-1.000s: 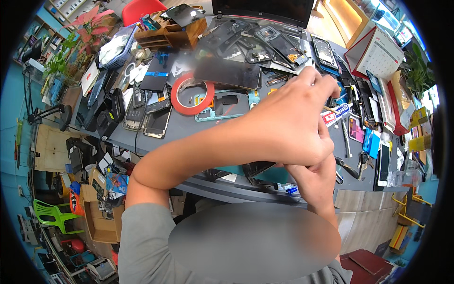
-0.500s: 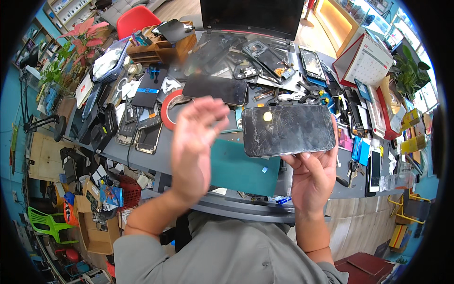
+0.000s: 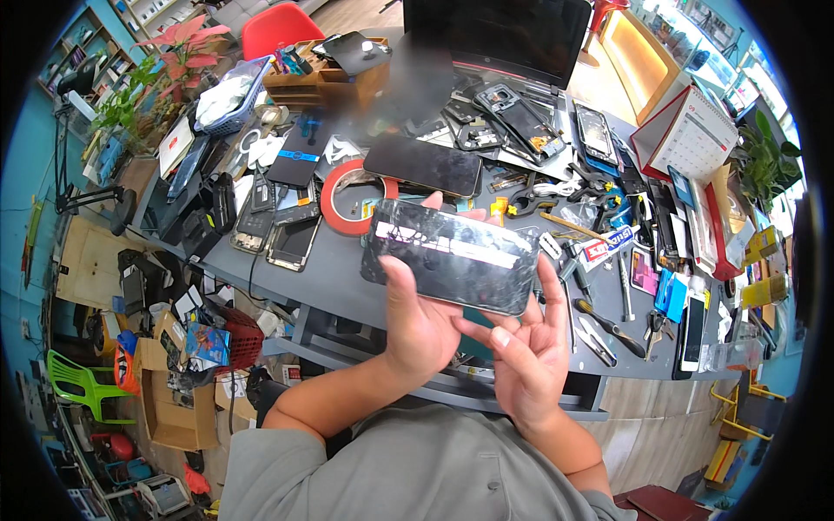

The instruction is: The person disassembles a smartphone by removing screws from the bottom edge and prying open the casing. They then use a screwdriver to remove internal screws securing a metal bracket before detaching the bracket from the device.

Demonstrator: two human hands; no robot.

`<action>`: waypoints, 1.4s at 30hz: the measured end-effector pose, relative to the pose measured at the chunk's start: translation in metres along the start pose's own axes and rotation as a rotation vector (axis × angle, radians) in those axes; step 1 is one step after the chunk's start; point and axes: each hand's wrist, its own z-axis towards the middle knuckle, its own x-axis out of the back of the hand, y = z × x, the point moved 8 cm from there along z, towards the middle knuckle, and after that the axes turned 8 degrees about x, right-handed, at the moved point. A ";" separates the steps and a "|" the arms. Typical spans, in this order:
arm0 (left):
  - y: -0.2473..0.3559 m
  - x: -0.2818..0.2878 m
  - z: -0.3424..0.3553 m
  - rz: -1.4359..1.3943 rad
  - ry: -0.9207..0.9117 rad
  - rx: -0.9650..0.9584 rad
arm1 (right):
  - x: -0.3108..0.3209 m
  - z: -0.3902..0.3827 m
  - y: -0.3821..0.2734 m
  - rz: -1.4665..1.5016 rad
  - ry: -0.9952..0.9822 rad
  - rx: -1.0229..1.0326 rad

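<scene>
A smartphone (image 3: 452, 265) with a badly cracked black screen is held up over the near edge of the desk, screen toward me. A bright band of reflected light runs across its glass. My left hand (image 3: 421, 330) grips it from the left: fingertips show past the far edge and the thumb stands by the near left corner. My right hand (image 3: 532, 360) holds the right end, its index finger along the short edge and the other fingers bent below. Just beyond lies a second black phone (image 3: 423, 167), beside a ring of red tape (image 3: 334, 208).
Phone parts and opened phones crowd the grey desk (image 3: 304, 291). A screwdriver (image 3: 608, 326) and tweezers (image 3: 593, 341) lie at the right, near a white phone (image 3: 692, 334). At the back stand a laptop (image 3: 495, 39), a desk calendar (image 3: 686, 135) and a wooden organiser (image 3: 347, 87).
The cracked phone has moved left and tilted. My left hand, empty in the air before, has come over and taken hold of it. The view has shifted slightly.
</scene>
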 end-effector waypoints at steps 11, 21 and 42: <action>-0.010 0.020 0.017 -0.366 -0.021 0.112 | 0.004 0.004 -0.025 -1.277 -0.334 0.522; -0.013 0.013 0.033 -0.310 -0.140 0.202 | -0.002 0.005 -0.024 -1.293 -0.306 0.533; -0.024 0.020 0.045 -0.175 0.022 0.432 | -0.031 -0.017 -0.004 -1.251 -0.635 0.886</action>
